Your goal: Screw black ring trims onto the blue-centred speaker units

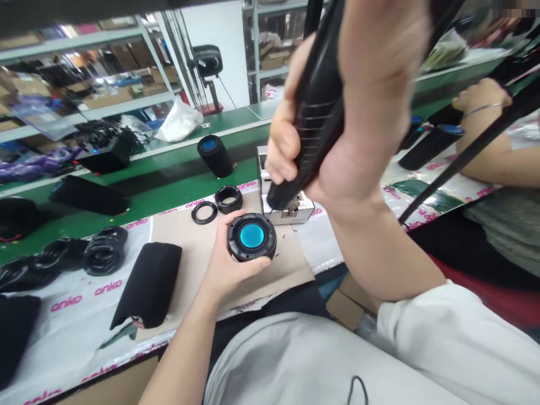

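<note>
My left hand (228, 256) is wrapped round a black round speaker (252, 237) with a shiny blue centre, its face turned up toward me. Raised close to the camera, my right hand (358, 129) grips a black electric screwdriver (318, 118) that points downward. Its lower end is in front of a small silver metal box (304, 212), perhaps a screw feeder; whether the tip touches it I cannot tell. Behind the held speaker lie a thin black ring (204, 213) and a thicker black ring (229, 198). A black fabric sleeve (154, 281) lies to the left.
Cardboard (291, 264) covers the bench before me, with a few tiny dark screws on it. A black cylindrical speaker (216, 160) stands on the green belt (169, 185). Several black rings (105, 253) are piled at left. At right, a co-worker's arm (485, 129) reaches near more speakers.
</note>
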The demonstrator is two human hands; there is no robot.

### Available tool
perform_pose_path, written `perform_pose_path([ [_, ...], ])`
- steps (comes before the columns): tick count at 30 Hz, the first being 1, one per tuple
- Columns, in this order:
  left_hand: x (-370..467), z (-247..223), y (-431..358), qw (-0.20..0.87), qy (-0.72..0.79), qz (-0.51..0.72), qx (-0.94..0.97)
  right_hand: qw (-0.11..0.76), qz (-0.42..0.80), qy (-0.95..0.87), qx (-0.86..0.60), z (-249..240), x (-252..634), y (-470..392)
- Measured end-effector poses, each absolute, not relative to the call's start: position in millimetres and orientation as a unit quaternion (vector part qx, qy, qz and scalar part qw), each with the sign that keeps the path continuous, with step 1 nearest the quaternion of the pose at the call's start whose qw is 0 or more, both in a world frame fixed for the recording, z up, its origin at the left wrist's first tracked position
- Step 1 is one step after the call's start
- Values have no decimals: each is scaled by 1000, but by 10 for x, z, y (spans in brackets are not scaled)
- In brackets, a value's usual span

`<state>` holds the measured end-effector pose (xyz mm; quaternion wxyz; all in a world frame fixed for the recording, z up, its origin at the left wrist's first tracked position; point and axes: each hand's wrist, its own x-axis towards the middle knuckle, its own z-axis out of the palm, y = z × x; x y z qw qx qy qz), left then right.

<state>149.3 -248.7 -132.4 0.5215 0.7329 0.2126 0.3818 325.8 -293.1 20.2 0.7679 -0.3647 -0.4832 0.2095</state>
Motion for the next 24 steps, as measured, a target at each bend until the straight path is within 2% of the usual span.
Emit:
perform_pose_path([
  [2,1502,-1332,-2495,532,207,377,729,809,153,-456,-339,96,3387,-2935],
  [4,1502,-1341,-2497,536,212,372,728,814,117,-433,-369,-96,3513,-2871],
  [8,1492,-1358,-2490,531,214,369,732,796,122,-435,-402,-436,3709,-2723],
  [11,1487,-1367,-2485,526,211,370,736,793,127,-433,-410,-510,3748,-2715],
  [18,1493,-1361,-2491,530,203,382,729,775,217,-412,-428,-459,3689,-2913],
  [24,1515,-1328,-2492,536,209,379,725,818,202,-439,-311,126,3443,-3082],
])
